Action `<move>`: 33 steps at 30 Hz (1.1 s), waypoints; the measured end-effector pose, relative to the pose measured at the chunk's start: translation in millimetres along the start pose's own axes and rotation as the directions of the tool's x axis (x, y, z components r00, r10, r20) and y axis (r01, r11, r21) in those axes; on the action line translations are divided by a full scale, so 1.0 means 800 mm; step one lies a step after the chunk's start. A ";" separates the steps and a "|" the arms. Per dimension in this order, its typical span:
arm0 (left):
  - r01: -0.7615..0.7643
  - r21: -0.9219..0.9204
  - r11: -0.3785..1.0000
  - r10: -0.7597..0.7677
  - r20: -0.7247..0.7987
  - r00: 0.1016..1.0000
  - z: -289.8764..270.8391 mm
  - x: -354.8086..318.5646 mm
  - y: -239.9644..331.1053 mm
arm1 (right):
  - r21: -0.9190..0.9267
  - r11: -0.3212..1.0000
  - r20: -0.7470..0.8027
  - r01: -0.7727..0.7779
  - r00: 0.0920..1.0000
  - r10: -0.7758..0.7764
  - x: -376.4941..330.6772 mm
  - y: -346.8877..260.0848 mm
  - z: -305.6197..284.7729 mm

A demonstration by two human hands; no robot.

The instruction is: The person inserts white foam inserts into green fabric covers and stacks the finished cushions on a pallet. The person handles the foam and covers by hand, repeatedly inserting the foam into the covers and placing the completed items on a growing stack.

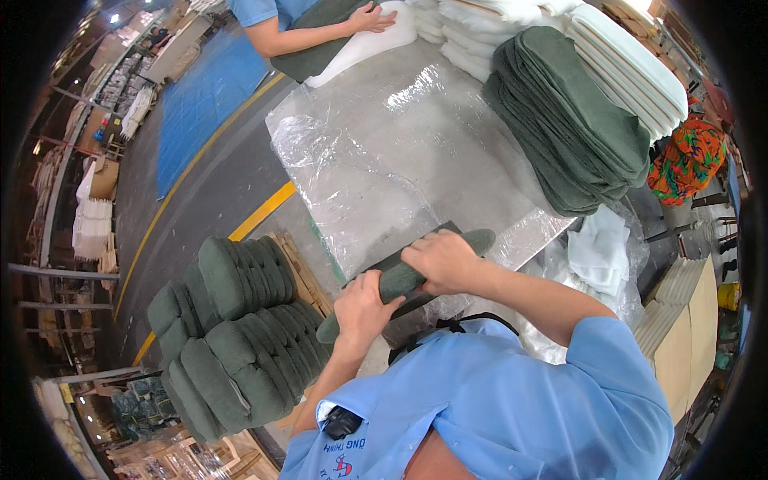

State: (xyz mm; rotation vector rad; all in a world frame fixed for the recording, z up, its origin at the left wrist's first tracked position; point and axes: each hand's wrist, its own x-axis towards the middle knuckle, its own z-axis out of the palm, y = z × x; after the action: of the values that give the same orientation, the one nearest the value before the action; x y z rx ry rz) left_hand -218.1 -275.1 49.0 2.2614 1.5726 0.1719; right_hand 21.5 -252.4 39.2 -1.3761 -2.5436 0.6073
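The table (472, 104) is the landmark. Its middle, under loose plastic sheet (360, 160), lies open for a hand to pass. At its right end a tall stack of green covers (572, 128) blocks the way; at its far edge a co-worker's hand (370, 18) presses foam. Left of the table, piled green cushions (236, 320) crowd the floor.

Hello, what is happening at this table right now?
A person in a light blue shirt holds a green padded cushion edge-on with both hands: the left hand grips its near end, the right hand its middle. It sits at the edge of a table covered with clear plastic sheet. A stack of flat green covers and white foam pads lie at the table's right side. Finished green cushions are piled on the floor at the left. Across the table, another person's hand presses on white foam.
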 end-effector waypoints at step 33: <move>0.236 -0.177 0.955 -0.088 0.594 0.800 0.092 0.102 -0.091 | 0.669 0.069 0.550 -0.740 0.555 0.625 -0.008 0.101 0.038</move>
State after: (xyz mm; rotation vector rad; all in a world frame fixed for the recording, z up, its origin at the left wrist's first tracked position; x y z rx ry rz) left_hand -229.6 -194.9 -55.1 1.7395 1.3097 -0.3350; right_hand 75.7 -226.7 -23.5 -1.9544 -0.8930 1.8505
